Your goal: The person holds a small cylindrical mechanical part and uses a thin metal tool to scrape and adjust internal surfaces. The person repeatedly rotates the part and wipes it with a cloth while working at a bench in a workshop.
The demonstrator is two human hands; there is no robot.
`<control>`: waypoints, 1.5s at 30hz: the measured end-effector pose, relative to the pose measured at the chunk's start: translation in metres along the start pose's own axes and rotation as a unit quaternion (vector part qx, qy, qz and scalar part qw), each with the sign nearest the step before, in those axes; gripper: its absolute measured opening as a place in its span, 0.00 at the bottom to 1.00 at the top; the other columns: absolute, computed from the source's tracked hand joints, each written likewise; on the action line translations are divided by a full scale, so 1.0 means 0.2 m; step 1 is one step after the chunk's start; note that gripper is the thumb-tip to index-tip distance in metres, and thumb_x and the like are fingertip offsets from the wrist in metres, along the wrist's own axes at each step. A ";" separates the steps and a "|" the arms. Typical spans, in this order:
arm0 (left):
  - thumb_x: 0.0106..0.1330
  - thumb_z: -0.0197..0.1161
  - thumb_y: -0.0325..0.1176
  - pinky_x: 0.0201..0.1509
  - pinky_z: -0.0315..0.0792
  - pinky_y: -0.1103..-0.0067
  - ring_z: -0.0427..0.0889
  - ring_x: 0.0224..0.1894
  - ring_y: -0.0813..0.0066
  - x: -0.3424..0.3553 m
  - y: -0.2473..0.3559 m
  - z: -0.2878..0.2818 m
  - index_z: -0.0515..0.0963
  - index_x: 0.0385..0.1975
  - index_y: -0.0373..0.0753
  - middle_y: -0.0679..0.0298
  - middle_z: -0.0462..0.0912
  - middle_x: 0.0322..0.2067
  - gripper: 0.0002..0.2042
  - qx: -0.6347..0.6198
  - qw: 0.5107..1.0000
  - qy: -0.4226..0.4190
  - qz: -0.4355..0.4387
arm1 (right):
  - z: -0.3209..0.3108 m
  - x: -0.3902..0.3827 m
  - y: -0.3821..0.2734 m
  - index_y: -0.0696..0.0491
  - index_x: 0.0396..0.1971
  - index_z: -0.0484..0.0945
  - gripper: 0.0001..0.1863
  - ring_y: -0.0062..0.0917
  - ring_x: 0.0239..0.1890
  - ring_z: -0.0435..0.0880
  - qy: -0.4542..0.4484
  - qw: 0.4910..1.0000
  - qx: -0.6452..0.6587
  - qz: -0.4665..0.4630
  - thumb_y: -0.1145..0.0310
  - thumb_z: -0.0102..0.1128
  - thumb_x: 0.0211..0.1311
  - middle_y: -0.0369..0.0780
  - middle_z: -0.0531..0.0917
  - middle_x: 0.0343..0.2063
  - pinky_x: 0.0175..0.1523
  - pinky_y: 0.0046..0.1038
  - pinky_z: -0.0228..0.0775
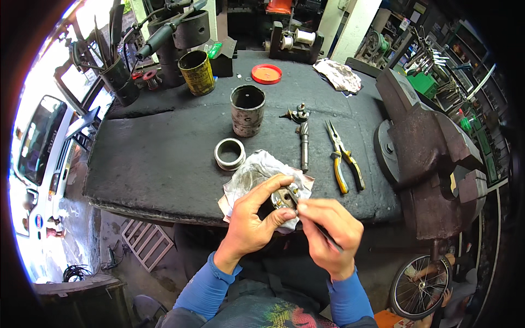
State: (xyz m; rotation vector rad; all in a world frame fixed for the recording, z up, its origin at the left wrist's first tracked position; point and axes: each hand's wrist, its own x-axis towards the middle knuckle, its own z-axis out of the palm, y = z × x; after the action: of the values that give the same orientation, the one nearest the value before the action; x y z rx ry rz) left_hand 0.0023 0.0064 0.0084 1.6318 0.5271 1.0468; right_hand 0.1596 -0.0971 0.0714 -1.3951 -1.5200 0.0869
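My left hand (253, 218) is closed round a small round metal part (282, 199) with holes in its face, its thumb and fingers gripping the rim. Pinched in my right hand (332, 232) is a thin dark tool (333, 241); its tip meets the metal part, and its exact kind is hard to make out. Both hands are above a crumpled white cloth (252, 170) at the bench's near edge. Just beyond the cloth lies a metal ring (229, 153). To the right are a fluted metal cutter (304, 146), a small valve-like metal fitting (298, 112) and long-nose pliers (344, 157).
A metal cylinder sleeve (248, 111) stands mid-bench. Behind it are a yellow can (197, 73), a red lid (266, 74) and a white rag (338, 75). A large bench vise (432, 147) occupies the right side. Below it, another person is beside a bicycle wheel (421, 287).
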 end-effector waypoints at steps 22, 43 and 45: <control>0.70 0.79 0.42 0.73 0.74 0.67 0.84 0.69 0.58 0.00 0.01 0.00 0.80 0.69 0.33 0.48 0.85 0.65 0.31 0.017 0.999 -0.005 0.031 | -0.07 -0.09 0.05 0.52 0.45 0.93 0.17 0.29 0.38 0.89 0.009 1.000 0.005 -0.021 0.81 0.81 0.56 0.42 0.90 0.39 0.43 0.27 0.82; 0.68 0.81 0.46 0.75 0.73 0.67 0.83 0.70 0.58 0.01 -0.02 -0.01 0.79 0.70 0.34 0.50 0.84 0.67 0.35 0.005 1.000 -0.023 0.013 | 0.02 -0.18 0.05 0.65 0.49 0.87 0.14 0.24 0.45 0.89 0.080 0.953 0.260 0.135 0.87 0.73 0.64 0.47 0.85 0.50 0.51 0.26 0.84; 0.67 0.82 0.45 0.75 0.72 0.68 0.83 0.70 0.60 0.01 -0.03 0.00 0.79 0.70 0.33 0.51 0.85 0.67 0.35 -0.011 1.000 -0.019 0.011 | 0.01 -0.19 0.05 0.66 0.49 0.87 0.14 0.26 0.47 0.89 0.079 0.961 0.225 0.138 0.88 0.73 0.64 0.47 0.85 0.51 0.53 0.27 0.84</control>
State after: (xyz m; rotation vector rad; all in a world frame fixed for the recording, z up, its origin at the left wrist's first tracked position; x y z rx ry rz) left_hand 0.0037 0.0093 0.0038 1.6386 0.4721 1.0323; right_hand 0.1583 -0.1220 0.0419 -1.2000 -1.0802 0.4565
